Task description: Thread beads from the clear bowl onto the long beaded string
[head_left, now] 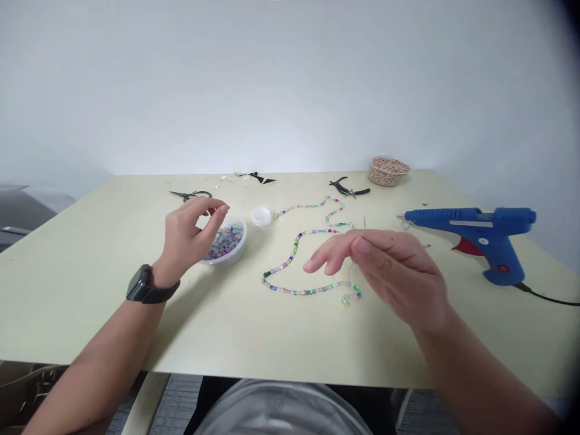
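My left hand (194, 232) is raised over the near side of a white bowl (244, 241) of purple, green and blue beads (226, 241); thumb and forefinger are pinched, and anything between them is too small to see. My right hand (389, 266) pinches thumb against finger on a thin strand (364, 222), which sticks up above the thumb; whether it is thread or a needle I cannot tell. A long string of colourful beads (306, 292) lies in loops between the hands, running back to a white spool (261, 216). My right hand hides part of the string.
A blue glue gun (475, 226) lies at the right, its cord trailing off the edge. Pliers (351, 188) and a tub of beige pellets (388, 171) are at the back. Scissors (190, 195) lie behind my left hand. Black scraps (261, 178) are near the wall.
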### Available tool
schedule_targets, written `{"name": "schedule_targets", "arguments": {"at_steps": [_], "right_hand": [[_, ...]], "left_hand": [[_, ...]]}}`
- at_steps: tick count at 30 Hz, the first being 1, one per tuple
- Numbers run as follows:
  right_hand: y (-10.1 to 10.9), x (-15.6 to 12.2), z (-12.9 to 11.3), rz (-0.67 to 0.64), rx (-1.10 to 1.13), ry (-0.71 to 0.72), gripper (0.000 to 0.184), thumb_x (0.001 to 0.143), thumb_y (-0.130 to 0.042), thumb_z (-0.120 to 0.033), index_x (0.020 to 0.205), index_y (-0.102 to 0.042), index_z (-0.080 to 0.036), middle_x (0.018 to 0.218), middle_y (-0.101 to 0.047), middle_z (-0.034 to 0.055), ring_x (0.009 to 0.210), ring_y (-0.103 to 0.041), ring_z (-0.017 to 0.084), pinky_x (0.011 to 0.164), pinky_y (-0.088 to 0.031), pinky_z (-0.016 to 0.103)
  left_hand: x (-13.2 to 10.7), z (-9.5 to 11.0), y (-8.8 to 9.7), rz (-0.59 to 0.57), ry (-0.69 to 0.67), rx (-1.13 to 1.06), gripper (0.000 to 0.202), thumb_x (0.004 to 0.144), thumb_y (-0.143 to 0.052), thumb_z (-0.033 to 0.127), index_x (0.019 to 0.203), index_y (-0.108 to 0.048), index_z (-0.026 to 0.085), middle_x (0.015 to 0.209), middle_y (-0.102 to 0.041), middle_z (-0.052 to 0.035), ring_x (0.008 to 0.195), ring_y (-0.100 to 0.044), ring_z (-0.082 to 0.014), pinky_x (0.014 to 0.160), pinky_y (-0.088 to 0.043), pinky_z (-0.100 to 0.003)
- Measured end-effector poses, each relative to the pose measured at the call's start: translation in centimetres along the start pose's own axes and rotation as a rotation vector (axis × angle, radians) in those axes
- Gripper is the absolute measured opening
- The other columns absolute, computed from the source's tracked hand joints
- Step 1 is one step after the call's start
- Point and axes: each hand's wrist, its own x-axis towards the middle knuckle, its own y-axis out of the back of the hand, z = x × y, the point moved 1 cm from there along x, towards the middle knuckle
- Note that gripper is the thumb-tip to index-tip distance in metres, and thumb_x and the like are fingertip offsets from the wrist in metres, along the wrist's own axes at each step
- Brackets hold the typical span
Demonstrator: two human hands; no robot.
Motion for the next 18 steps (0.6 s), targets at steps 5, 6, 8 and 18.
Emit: {"name": "schedule_targets", "arguments": {"at_steps": [5, 6, 8, 18], "right_hand": [[0.4, 0.2, 1.0, 0.004, 0.03, -0.065, 0.036, 0.105, -0.052, -0.041, 0.087, -0.074, -0.019, 0.06, -0.057, 0.001, 0.055, -0.048, 0.013, 0.053, -0.039, 0.028], [0.4, 0.2, 1.4, 0.009, 0.012, -0.099, 0.037, 0.105, -0.052, -0.044, 0.087, -0.073, -0.019, 0.056, -0.049, -0.0015, 0.052, -0.04, 0.011, 0.05, -0.032, 0.027], [0.3, 0.4, 2.1, 0.003, -0.043, -0.185, 0.041, 0.105, -0.049, -0.048, 0.086, -0.071, -0.018, 0.055, -0.034, -0.0049, 0.05, -0.028, 0.01, 0.048, -0.024, 0.027], [-2.9, 1.0, 5.2, -0.211, -0.31, -0.383, 0.044, 0.107, -0.038, -0.04, 0.072, -0.053, -0.018, 0.064, -0.04, -0.0038, 0.059, -0.037, 0.01, 0.056, -0.029, 0.025]], "left_hand": [[0.6, -2.0, 0.1, -0.05, -0.001, 0.094, 0.017, 0.094, -0.059, 0.031, 0.092, -0.072, 0.02, 0.092, -0.073, -0.0051, 0.081, -0.064, -0.0169, 0.073, -0.049, -0.028], [0.6, -2.2, 0.1, -0.066, 0.003, 0.098, 0.017, 0.094, -0.058, 0.03, 0.092, -0.072, 0.02, 0.091, -0.074, -0.0051, 0.08, -0.064, -0.0167, 0.074, -0.049, -0.027], [0.6, -2.2, 0.0, -0.102, 0.019, 0.092, 0.018, 0.094, -0.058, 0.031, 0.091, -0.071, 0.019, 0.089, -0.074, -0.0043, 0.079, -0.064, -0.0163, 0.077, -0.049, -0.027], [0.6, -2.7, -0.1, -0.429, -0.013, 0.115, 0.023, 0.092, -0.052, 0.027, 0.099, -0.073, 0.021, 0.096, -0.076, -0.0065, 0.086, -0.068, -0.0205, 0.079, -0.049, -0.03]]}}
